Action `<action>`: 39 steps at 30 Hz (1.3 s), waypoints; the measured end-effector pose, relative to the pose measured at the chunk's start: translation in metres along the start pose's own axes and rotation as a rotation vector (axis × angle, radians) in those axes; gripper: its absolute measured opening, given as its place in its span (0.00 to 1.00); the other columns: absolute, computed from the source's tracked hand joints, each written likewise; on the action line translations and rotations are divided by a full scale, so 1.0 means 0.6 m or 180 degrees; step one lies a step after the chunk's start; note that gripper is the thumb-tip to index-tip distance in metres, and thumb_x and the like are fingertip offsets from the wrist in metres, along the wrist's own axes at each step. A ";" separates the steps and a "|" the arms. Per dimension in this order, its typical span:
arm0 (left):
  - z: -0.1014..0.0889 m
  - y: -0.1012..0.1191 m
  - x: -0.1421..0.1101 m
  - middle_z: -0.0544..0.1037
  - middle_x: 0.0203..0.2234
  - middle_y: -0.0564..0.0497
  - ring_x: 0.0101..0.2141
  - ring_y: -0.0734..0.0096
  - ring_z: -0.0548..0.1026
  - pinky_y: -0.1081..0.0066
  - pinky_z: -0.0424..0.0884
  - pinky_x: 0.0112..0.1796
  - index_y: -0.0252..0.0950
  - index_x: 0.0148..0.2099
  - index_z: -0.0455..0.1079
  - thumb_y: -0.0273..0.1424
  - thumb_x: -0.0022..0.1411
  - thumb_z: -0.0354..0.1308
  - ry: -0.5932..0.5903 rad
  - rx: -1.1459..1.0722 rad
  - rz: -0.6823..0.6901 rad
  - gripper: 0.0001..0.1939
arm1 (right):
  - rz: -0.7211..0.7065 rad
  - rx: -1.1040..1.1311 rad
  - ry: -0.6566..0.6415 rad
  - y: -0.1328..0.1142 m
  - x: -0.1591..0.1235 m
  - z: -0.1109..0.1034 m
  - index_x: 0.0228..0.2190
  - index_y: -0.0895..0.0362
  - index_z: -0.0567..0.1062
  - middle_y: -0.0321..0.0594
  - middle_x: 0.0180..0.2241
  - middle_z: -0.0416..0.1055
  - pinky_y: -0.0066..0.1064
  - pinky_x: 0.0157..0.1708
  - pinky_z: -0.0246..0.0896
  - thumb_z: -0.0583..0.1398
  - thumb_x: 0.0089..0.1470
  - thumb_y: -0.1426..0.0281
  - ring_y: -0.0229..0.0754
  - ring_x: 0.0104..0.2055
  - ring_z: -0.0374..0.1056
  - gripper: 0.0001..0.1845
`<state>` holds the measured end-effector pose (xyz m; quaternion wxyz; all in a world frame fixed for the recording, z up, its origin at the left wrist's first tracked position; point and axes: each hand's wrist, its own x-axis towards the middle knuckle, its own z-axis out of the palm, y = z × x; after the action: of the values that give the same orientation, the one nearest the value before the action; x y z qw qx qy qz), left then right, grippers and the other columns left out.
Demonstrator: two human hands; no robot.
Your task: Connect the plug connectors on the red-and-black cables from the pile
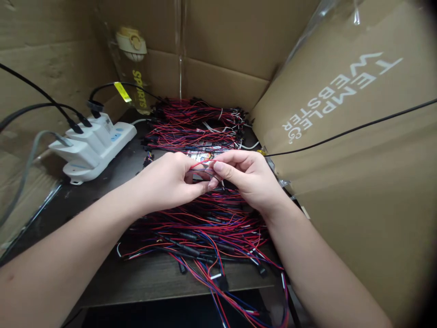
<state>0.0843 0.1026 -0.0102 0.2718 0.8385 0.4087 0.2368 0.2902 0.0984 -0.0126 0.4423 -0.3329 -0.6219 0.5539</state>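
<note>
My left hand [180, 177] is closed around thin wires, thumb and fingertips pinching near the middle of the view. My right hand [239, 175] meets it there, thumb against forefinger on the same wires. A red wire [204, 161] runs between the two hands, with darker wires just below it. The wire ends are hidden by my fingers. Under my hands lies a large pile of red, blue and black wire harnesses [218, 218] with black connectors. Behind my hands are more bundled harnesses [194, 118]. A small printed packet or label [205, 155] shows partly between them.
A white power strip [118, 136] with plugged-in adapters and cords stands at left. Behind it is a clear bottle [139, 86] with a yellow-cream lid. Cardboard walls [218, 41] enclose the dark table [136, 282]. A black cable [341, 134] crosses at right. Some harnesses hang over the front edge.
</note>
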 end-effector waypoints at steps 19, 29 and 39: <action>-0.010 0.012 -0.002 0.67 0.16 0.56 0.18 0.76 0.61 0.71 0.53 0.23 0.38 0.33 0.77 0.37 0.64 0.55 0.0119 0.0514 -0.0227 0.13 | -0.0844 -0.2110 0.0384 -0.018 -0.011 -0.020 0.33 0.57 0.83 0.41 0.35 0.81 0.36 0.42 0.72 0.70 0.54 0.70 0.44 0.39 0.77 0.03; -0.018 0.013 -0.001 0.72 0.20 0.54 0.20 0.75 0.62 0.70 0.53 0.24 0.37 0.33 0.76 0.35 0.63 0.55 0.0322 0.0742 -0.0459 0.11 | -0.0661 -0.2436 0.0999 -0.022 -0.017 0.000 0.28 0.57 0.80 0.43 0.37 0.84 0.37 0.39 0.72 0.67 0.51 0.73 0.47 0.38 0.79 0.01; -0.029 0.006 -0.002 0.73 0.19 0.54 0.21 0.73 0.67 0.70 0.56 0.25 0.39 0.34 0.80 0.35 0.62 0.57 -0.0122 0.0693 -0.0290 0.11 | -0.0186 -0.2112 0.0277 -0.034 -0.023 -0.037 0.32 0.58 0.78 0.45 0.39 0.82 0.32 0.33 0.68 0.67 0.58 0.67 0.41 0.33 0.74 0.08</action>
<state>0.0747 0.1042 0.0047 0.1974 0.8480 0.4643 0.1623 0.3177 0.0913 0.0048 0.3516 -0.4641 -0.7581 0.2937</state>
